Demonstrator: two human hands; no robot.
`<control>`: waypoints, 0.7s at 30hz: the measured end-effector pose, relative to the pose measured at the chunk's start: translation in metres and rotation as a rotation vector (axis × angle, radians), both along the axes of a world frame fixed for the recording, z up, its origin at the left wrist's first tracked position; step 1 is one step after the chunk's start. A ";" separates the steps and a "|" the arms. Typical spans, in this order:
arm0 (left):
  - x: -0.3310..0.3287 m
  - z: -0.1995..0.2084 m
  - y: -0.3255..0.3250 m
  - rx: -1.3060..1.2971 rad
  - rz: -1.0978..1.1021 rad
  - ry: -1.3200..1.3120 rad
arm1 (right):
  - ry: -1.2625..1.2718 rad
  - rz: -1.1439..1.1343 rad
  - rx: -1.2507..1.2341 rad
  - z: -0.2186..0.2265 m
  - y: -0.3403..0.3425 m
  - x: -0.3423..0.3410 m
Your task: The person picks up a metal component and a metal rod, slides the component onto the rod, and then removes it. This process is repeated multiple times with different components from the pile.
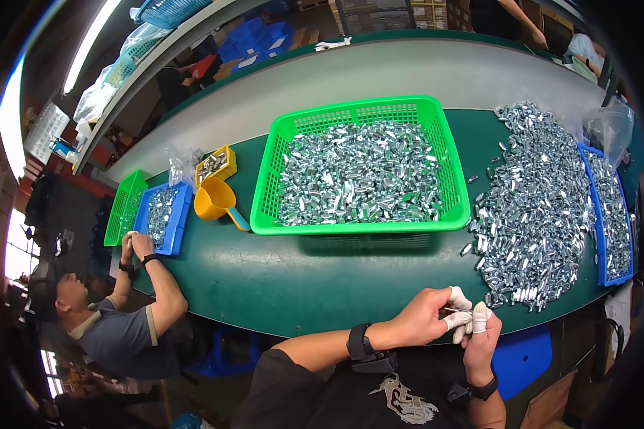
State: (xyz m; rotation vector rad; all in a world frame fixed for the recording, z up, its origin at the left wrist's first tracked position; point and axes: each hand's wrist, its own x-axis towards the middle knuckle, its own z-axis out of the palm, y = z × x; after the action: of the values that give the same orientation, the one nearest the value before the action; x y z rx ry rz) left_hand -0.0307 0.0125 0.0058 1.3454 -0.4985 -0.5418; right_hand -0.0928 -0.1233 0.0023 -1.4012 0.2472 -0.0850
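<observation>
Left hand [426,314] and right hand [481,336] meet at near table edge, white cots on fingertips [459,297], pinched together on small silvery metal part [452,310], barely visible between them. Just beyond, loose heap of shiny metal pieces [533,207] on dark green table [300,279]. Left of heap, green plastic basket [358,164] full of same pieces. Farther left, yellow plastic scoop [215,200], blue tray [163,214], co-worker's hands [136,247] touching it.

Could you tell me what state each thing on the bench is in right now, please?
Left hand: pinching a small metal part with the right.
Right hand: white finger cots on, at the same part.
Green basket: filled with metal parts.
Pile: loose on the table.
Right blue tray: full.
Yellow scoop: lying empty.
</observation>
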 end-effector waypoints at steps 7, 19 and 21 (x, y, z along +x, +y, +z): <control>0.005 0.015 0.029 0.290 0.097 -0.129 | -0.010 0.037 -0.025 0.003 0.016 0.007; -0.004 0.000 0.022 0.074 0.310 -0.446 | -0.047 -0.003 -0.157 0.017 0.013 0.019; 0.002 -0.003 0.021 0.054 0.366 -0.730 | -0.013 -0.014 -0.114 0.020 0.014 0.023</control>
State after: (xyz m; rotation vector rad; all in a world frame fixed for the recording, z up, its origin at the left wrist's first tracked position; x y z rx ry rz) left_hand -0.0287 0.0335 0.0025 1.6277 -0.8035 0.2617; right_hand -0.0699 -0.1092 0.0224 -1.5124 0.2442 -0.1213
